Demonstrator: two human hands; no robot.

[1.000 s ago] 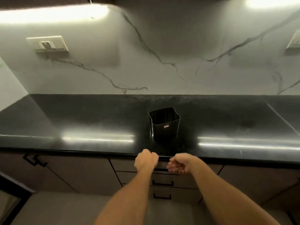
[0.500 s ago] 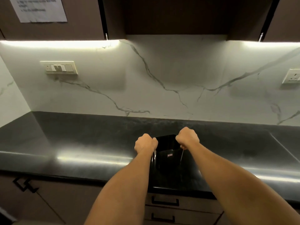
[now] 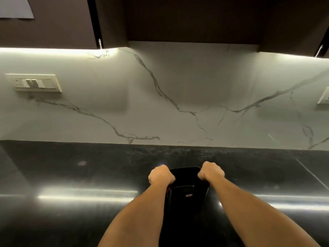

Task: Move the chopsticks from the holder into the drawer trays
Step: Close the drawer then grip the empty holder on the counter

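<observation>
A black square holder [image 3: 187, 191] with a small label on its front stands on the dark countertop [image 3: 89, 175]. My left hand [image 3: 161, 176] grips its left rim, fingers curled over the edge. My right hand [image 3: 211, 173] grips its right rim the same way. No chopsticks show in the holder or in either hand. The drawers below the counter are out of view.
A white marble backsplash [image 3: 178, 97] rises behind the counter. A switch plate [image 3: 33, 82] sits on it at the left and a socket [image 3: 324, 97] at the right edge. Dark upper cabinets [image 3: 178, 18] hang overhead with lit strips underneath.
Both hands rose from the drawer fronts to the holder and closed on its two sides. The view tilted upward, so the drawers dropped out of sight.
</observation>
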